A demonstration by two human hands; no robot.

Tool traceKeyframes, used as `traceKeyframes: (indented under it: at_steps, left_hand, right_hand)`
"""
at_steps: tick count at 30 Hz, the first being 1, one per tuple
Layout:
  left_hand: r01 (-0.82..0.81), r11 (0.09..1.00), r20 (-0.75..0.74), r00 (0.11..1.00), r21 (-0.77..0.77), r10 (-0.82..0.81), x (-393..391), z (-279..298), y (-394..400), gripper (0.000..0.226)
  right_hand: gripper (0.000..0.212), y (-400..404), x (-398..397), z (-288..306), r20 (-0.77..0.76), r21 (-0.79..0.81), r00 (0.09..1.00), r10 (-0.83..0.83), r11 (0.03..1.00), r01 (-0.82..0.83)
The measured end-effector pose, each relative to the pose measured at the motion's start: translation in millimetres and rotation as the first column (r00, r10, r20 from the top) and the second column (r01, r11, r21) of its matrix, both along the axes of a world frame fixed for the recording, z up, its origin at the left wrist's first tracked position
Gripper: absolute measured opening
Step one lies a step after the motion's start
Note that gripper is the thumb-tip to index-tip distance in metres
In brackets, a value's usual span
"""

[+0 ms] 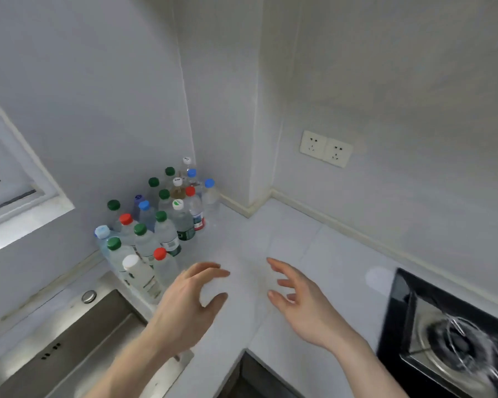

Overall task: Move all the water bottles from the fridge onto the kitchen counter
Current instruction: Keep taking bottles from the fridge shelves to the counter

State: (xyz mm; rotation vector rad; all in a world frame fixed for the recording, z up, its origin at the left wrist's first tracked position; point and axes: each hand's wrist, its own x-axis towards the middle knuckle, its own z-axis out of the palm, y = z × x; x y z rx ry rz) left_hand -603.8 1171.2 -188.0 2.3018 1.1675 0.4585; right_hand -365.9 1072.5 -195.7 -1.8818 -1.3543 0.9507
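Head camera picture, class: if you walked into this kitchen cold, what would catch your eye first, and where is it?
First, the cluster of water bottles with green, red, blue and white caps, standing packed in the counter corner between sink and wall. Next, the left hand and right hand, both empty with fingers spread, above the counter in front of them. At far right sits a black gas hob.

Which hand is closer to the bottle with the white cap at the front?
Left. The left hand hovers just right of the white-capped bottle; the right hand is farther right over the counter.
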Motion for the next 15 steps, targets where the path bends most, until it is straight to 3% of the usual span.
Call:
traceKeyframes:
  at_steps: [6,15]
  left_hand:
    - [0.257,0.966,0.01,0.966,0.014,-0.257,89.9,23.9,-44.0,0.04]
    - [0.571,0.821,0.02,0.82,0.007,-0.571,213.6,43.4,-176.0,0.046]
  right_hand:
    - [0.055,-104.0,53.3,15.9,0.044,0.044,0.972,-0.23,0.973,0.228]
    - [0.057,-288.8,118.0,30.5,0.062,0.055,0.837,-0.544,0.839,0.542]
